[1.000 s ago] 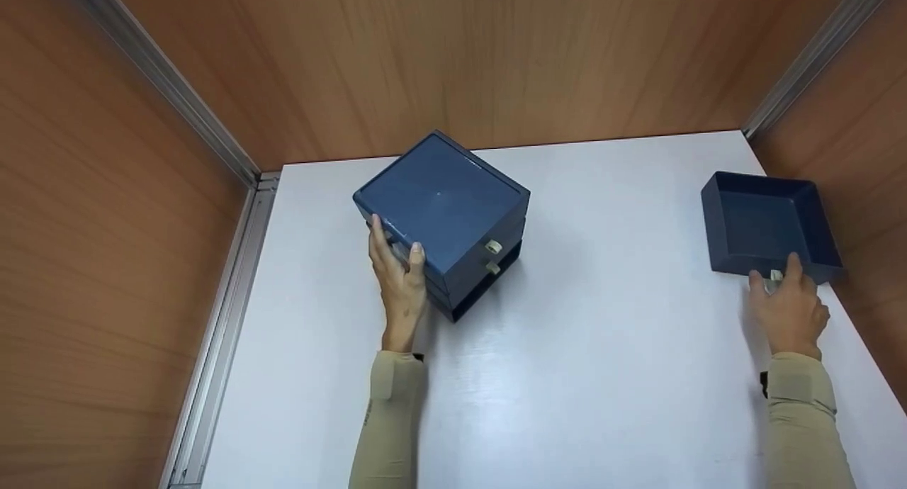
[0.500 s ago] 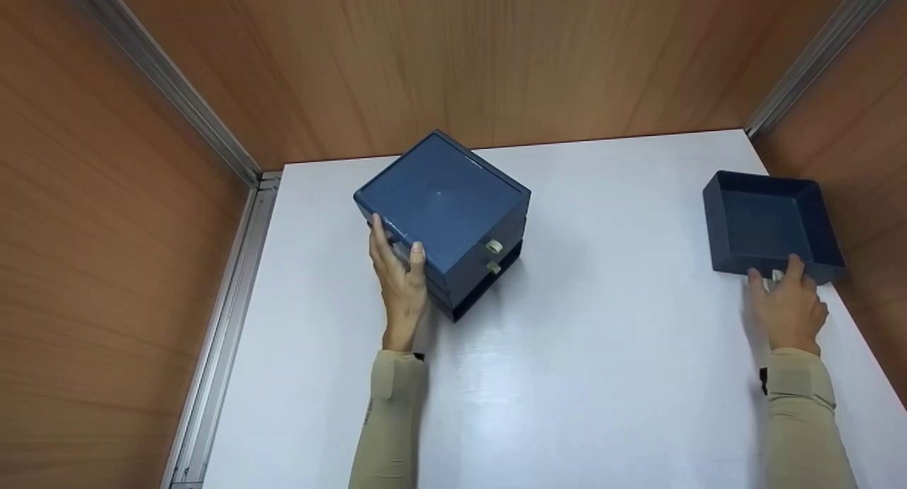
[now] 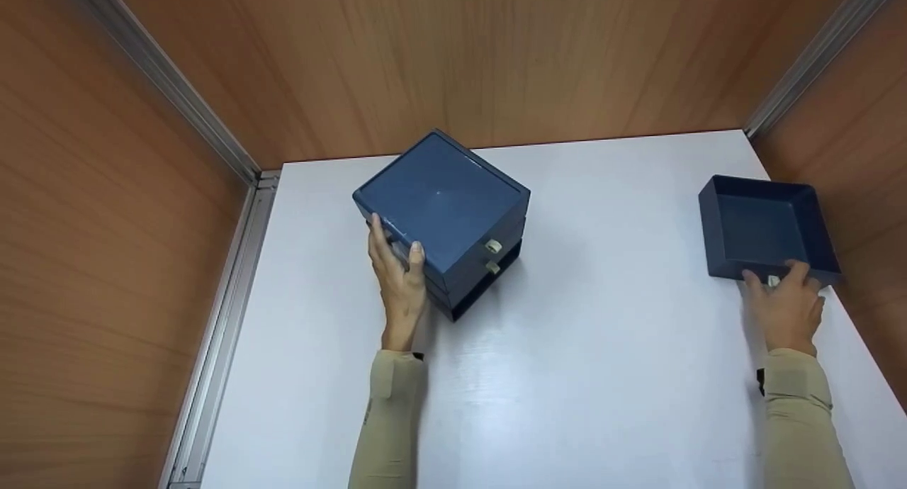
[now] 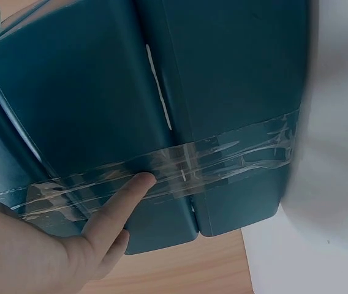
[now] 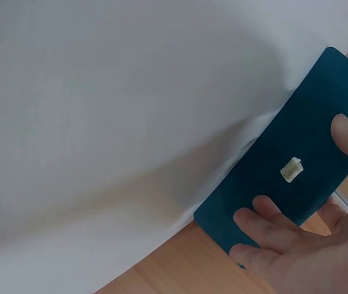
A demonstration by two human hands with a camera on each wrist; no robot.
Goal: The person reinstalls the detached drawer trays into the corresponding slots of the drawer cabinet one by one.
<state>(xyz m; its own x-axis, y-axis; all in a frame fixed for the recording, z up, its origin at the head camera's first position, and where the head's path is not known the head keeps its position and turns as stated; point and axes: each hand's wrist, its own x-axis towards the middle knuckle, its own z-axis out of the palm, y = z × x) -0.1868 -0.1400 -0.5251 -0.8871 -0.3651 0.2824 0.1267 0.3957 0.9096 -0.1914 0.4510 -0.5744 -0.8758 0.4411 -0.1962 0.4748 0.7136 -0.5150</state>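
A dark blue drawer unit (image 3: 439, 198) stands turned at an angle on the white table. Two pale pull tabs stick out of its front, with a dark open slot below them. My left hand (image 3: 400, 283) rests along its near left side with fingers extended. In the left wrist view a finger touches clear tape (image 4: 223, 159) stretched across that side. At the far right sits a loose blue drawer (image 3: 762, 227), its inside facing up. My right hand (image 3: 788, 312) grips its front wall, the index finger over the rim and other fingers against the face beside the pale tab (image 5: 292, 169).
Wood-grain panels (image 3: 453, 64) wall in the white table (image 3: 595, 375) at the back and both sides. A metal rail (image 3: 227, 319) runs along the left. The loose drawer lies close to the right panel (image 3: 850, 191).
The loose drawer and my right hand have shifted slightly toward me and to the left in the last half second. My left hand and the drawer unit have stayed put.
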